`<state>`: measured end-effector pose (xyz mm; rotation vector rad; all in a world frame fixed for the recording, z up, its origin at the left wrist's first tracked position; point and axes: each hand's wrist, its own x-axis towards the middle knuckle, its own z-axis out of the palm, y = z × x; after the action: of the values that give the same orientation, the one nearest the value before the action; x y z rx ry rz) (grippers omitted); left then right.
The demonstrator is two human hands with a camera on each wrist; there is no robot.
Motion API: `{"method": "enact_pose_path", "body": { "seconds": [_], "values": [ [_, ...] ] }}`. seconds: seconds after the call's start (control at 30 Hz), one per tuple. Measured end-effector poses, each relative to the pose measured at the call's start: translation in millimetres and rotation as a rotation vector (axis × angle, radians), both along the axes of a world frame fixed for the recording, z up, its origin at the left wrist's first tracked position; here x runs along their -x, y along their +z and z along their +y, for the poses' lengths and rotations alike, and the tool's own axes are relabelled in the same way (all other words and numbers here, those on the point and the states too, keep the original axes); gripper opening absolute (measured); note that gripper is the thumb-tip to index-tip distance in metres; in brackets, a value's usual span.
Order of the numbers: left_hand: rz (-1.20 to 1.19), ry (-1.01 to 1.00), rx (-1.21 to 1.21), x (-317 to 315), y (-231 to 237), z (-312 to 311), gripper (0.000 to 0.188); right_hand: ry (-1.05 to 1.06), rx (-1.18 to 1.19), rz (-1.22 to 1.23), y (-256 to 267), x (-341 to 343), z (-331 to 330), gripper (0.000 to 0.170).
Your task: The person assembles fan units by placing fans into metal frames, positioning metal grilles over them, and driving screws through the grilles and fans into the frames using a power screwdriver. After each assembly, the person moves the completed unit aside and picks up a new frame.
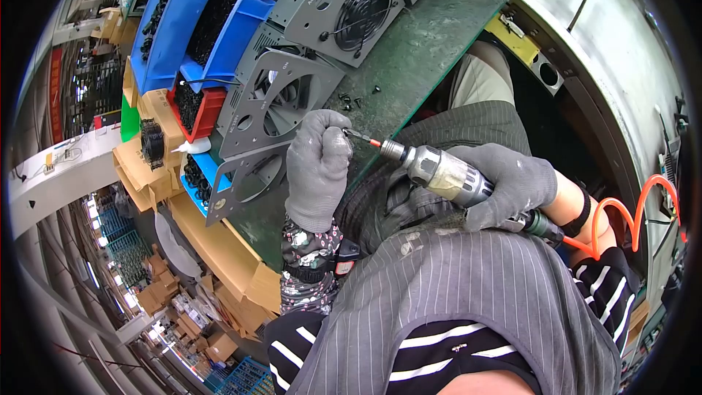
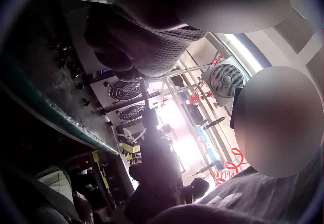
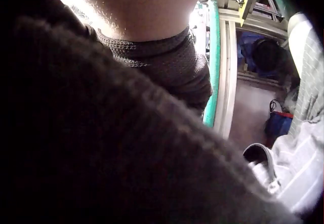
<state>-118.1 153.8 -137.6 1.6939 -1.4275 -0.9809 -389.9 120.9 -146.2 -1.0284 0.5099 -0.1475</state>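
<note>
Over lap [image 1: 468, 126], power screwdriver [image 1: 447, 174] gripped in right hand [image 1: 518, 181]; bit [image 1: 358, 134] at curled left hand [image 1: 319, 168], contents unclear.

The head view shows two gloved hands [image 1: 318, 168], one power screwdriver [image 1: 447, 175], one red bin [image 1: 212, 113] and four grey panels [image 1: 314, 25].

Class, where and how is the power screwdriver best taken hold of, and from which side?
Probably by the thick rear body of the power screwdriver, from the person's right, fingers wrapped round it, as the right hand does. That rounded shape suits a wrap; the slim bit points towards the left hand, and the orange hose trails at the rear.
</note>
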Motion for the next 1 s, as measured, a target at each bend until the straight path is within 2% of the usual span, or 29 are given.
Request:
{"method": "enact_pose_path", "body": {
  "seconds": [0.17,0.3,0.33,0.4,0.47,0.53,0.63,0.7,0.83,0.9,0.93,0.97,1.0],
  "values": [
    [-0.042,-0.051,0.021,-1.3,3.5,-2.0,0.026,-0.013,0.119,-0.018,-6.6,-0.3,2.1,0.074],
    [-0.094,-0.092,0.09,-2.9,-0.1,-7.1,0.021,0.025,0.079,0.031,-3.0,2.9,-0.4,0.072],
    [-0.095,-0.096,0.088,-2.5,0.8,-7.4,0.021,0.028,0.086,0.029,-7.1,2.9,-0.1,0.078],
    [0.035,-0.058,-0.028,-0.8,3.4,-7.6,0.02,0.025,0.09,0.026,-9.6,4.0,0.8,0.084],
    [0.062,-0.062,-0.058,-0.9,5.4,-8.9,0.019,-0.019,0.14,-0.026,-8.3,5.3,1.3,0.069],
    [0.087,-0.064,-0.088,-0.6,7.2,-11.0,0.019,-0.002,0.143,0.0,-4.0,8.2,-1.0,0.068],
    [-0.001,-0.137,-0.07,2.6,14.6,-17.1,0.017,0.028,0.131,0.009,-7.2,11.8,-1.9,0.067],
    [-0.261,-0.288,-0.106,5.6,29.5,-22.9,0.018,0.039,0.11,-0.009,-12.4,13.9,-0.9,0.066],
    [-0.172,-0.338,-0.194,0.5,27.1,-27.4,0.021,0.052,0.12,-0.066,-15.7,18.1,-1.1,0.068],
    [0.075,-0.058,-0.37,11.5,36.8,-26.5,0.027,0.037,0.13,-0.061,-9.1,20.9,-5.2,0.068],
    [0.072,-0.064,-0.371,14.8,43.1,-27.5,0.027,-0.007,0.116,0.015,-1.9,23.1,-10.3,0.078],
    [-0.05,-0.051,-0.264,18.0,50.3,-28.7,0.029,-0.051,0.102,0.09,1.2,24.9,-13.9,0.087],
    [-0.17,-0.038,-0.155,19.7,57.4,-29.3,0.032,-0.159,0.074,0.053,-3.8,27.2,-14.8,0.09]
  ]
}}
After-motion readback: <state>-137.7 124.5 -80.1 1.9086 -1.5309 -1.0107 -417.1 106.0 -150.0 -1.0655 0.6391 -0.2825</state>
